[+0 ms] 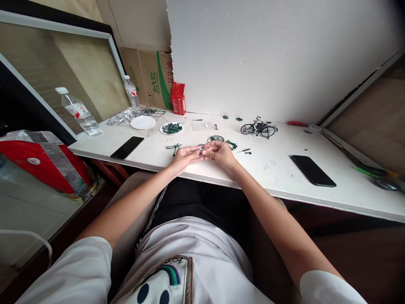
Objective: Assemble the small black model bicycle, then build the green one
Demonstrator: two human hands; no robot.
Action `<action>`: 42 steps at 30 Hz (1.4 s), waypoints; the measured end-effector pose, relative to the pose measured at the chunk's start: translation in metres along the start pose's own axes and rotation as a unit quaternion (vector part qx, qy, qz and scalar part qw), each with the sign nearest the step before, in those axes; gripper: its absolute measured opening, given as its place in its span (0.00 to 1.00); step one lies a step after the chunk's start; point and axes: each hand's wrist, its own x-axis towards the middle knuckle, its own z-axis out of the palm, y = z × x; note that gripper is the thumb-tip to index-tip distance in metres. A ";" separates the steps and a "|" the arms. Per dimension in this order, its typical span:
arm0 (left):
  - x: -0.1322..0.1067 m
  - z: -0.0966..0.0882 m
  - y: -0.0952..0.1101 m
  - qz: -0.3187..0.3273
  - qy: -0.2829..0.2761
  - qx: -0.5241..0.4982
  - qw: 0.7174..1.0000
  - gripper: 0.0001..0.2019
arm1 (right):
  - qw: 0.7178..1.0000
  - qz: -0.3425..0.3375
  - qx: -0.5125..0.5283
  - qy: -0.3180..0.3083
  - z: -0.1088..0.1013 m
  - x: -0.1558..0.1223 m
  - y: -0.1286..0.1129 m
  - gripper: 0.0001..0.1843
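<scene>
In front of me, at the near side of the table, my left hand point(186, 159) and my right hand point(220, 153) meet. Both are closed, pinching a small clear and silvery piece point(200, 150) between the fingertips; it is too small to name. Just behind the fingers lies a model bicycle wheel point(216, 138). Green model frame parts point(231, 145) are right of it, and another green part point(174, 147) is beside my left hand. A thin tool point(244, 150) and a tiny green piece point(248, 153) rest to the right. Further back stands an assembled black model bicycle point(259, 127).
A plate of green parts point(171, 128), a white plate point(143, 122), and a small clear bag point(202, 125) lie behind. Phones flank me: one left point(128, 147), one right point(313, 170). Water bottles point(79, 111), a red box point(179, 99) and a carton point(155, 80) stand at the back left.
</scene>
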 end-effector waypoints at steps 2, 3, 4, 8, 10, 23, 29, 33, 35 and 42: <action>0.000 0.000 0.000 0.002 -0.006 0.005 1.000 0.22 | 1.000 0.018 -0.005 0.008 0.001 0.000 0.003 0.34; 0.000 0.000 0.000 0.000 -0.008 0.007 1.000 0.22 | 1.000 0.022 -0.009 0.010 0.001 0.001 0.004 0.34; 0.000 0.000 0.000 -0.002 -0.009 0.006 1.000 0.21 | 1.000 0.023 -0.013 0.010 0.000 0.002 0.005 0.35; 0.002 -0.003 -0.002 -0.008 -0.012 0.004 1.000 0.17 | 1.000 0.023 -0.010 0.004 -0.001 0.003 0.009 0.34; 0.002 -0.005 -0.003 -0.004 -0.020 0.005 1.000 0.16 | 1.000 0.023 -0.004 0.002 -0.001 0.003 0.010 0.33; -0.001 0.003 -0.006 0.030 0.014 0.049 0.998 0.21 | 1.000 0.028 0.013 0.004 0.002 0.000 0.004 0.33; -0.003 0.005 -0.005 0.053 0.050 0.052 0.996 0.19 | 0.999 0.012 0.034 0.015 0.002 0.000 0.001 0.32; -0.002 0.005 -0.005 0.044 0.054 0.054 0.996 0.18 | 0.999 0.011 0.035 0.027 0.003 0.001 0.003 0.33; -0.001 0.004 -0.005 0.041 0.052 0.051 0.996 0.17 | 0.999 0.006 0.035 0.025 0.004 0.001 0.004 0.32; -0.002 0.004 -0.005 0.044 0.042 0.057 0.997 0.17 | 1.000 0.009 0.023 0.016 0.005 0.002 0.007 0.30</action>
